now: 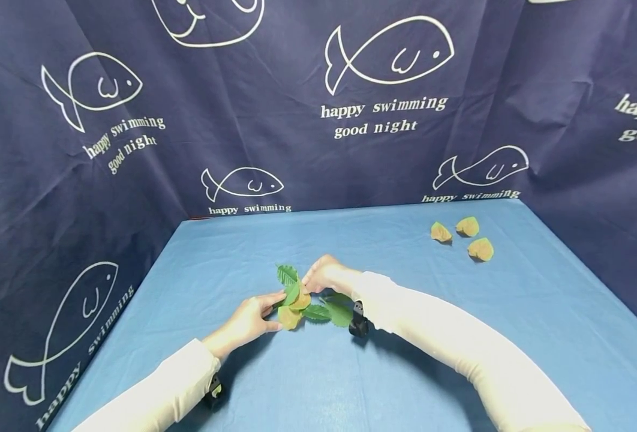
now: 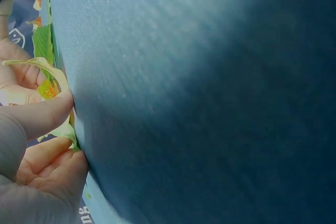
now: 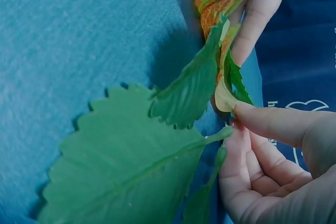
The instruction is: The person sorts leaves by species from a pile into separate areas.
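A small cluster of green and yellow-orange leaves lies between my two hands on the blue cloth. My left hand [image 1: 248,321] holds a yellow-orange leaf [image 1: 289,317] at the cluster's near left side, thumb in front and fingers behind. From the far right, my right hand [image 1: 329,273] pinches another yellow-orange leaf [image 3: 224,99] between thumb and fingertips. A toothed green leaf [image 1: 287,275] stands at the back of the cluster. To the right, under my right wrist, lie a toothed green leaf [image 1: 317,312] and a broader green leaf [image 3: 126,161] with a short stem.
Three more yellow-orange leaves lie at the table's back right, one of them a curled leaf [image 1: 440,233]. Blue cloth [image 1: 318,384] covers the table. A dark blue curtain [image 1: 308,138] with white fish prints hangs behind and along both sides.
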`<action>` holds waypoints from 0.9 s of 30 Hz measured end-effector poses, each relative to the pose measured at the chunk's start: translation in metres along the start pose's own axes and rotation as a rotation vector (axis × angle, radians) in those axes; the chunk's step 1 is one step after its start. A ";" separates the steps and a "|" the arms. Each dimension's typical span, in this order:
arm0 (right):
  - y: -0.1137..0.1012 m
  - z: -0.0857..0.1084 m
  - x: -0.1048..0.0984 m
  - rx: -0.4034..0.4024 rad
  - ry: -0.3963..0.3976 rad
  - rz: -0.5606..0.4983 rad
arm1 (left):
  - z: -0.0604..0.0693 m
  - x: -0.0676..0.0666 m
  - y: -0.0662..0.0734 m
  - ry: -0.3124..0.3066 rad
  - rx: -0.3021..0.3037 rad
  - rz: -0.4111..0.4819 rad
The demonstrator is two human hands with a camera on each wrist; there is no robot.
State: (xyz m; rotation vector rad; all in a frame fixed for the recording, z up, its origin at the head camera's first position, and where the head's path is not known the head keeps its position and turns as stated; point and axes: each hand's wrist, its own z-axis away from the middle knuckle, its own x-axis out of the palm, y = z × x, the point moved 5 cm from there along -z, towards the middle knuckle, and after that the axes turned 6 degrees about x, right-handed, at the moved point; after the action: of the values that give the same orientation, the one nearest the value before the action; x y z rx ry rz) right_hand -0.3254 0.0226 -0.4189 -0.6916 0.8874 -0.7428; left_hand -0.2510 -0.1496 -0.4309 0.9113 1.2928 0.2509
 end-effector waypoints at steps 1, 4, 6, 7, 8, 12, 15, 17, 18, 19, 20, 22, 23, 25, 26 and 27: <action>0.000 0.000 -0.001 0.001 -0.008 -0.019 | 0.000 0.000 0.000 0.001 0.004 -0.001; -0.001 0.000 -0.001 0.003 -0.039 -0.085 | -0.001 -0.001 0.002 0.003 0.002 0.000; -0.001 0.000 -0.002 0.016 -0.057 -0.115 | -0.001 -0.001 0.002 0.004 0.004 -0.007; -0.001 0.000 -0.002 0.020 -0.064 -0.125 | -0.001 -0.001 0.002 0.005 0.005 -0.008; -0.001 -0.001 -0.003 0.025 -0.071 -0.136 | -0.002 -0.002 0.002 0.005 0.005 -0.007; 0.000 -0.002 -0.005 0.043 -0.098 -0.171 | -0.002 -0.002 0.002 0.008 0.006 -0.007; 0.003 -0.003 -0.007 0.062 -0.108 -0.193 | 0.000 -0.003 0.003 0.007 0.013 -0.014; 0.006 -0.004 -0.009 0.072 -0.112 -0.211 | 0.000 -0.002 0.003 0.007 0.013 -0.017; 0.007 -0.004 -0.011 0.072 -0.114 -0.218 | 0.000 -0.002 0.003 0.007 0.013 -0.018; 0.007 -0.004 -0.012 0.073 -0.115 -0.229 | 0.000 -0.002 0.003 0.008 0.014 -0.020; 0.008 -0.004 -0.013 0.067 -0.115 -0.228 | 0.000 -0.002 0.004 0.009 0.014 -0.019; 0.009 -0.004 -0.016 0.059 -0.117 -0.234 | 0.000 -0.001 0.003 0.009 0.004 -0.004; 0.009 -0.004 -0.018 0.052 -0.117 -0.233 | 0.000 -0.001 0.004 0.009 0.002 0.000; 0.010 -0.004 -0.020 0.039 -0.121 -0.236 | 0.000 -0.001 0.004 0.010 0.006 -0.004; 0.010 -0.003 -0.021 0.035 -0.122 -0.238 | 0.001 0.000 0.003 0.009 0.003 0.000; 0.010 -0.003 -0.023 0.036 -0.123 -0.248 | 0.001 0.000 0.003 0.007 0.000 0.000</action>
State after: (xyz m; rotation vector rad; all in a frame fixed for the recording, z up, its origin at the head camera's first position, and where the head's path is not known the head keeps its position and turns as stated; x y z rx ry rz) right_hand -0.3352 0.0458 -0.4188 -0.8160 0.6816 -0.9247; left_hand -0.2497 -0.1485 -0.4286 0.9111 1.2994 0.2544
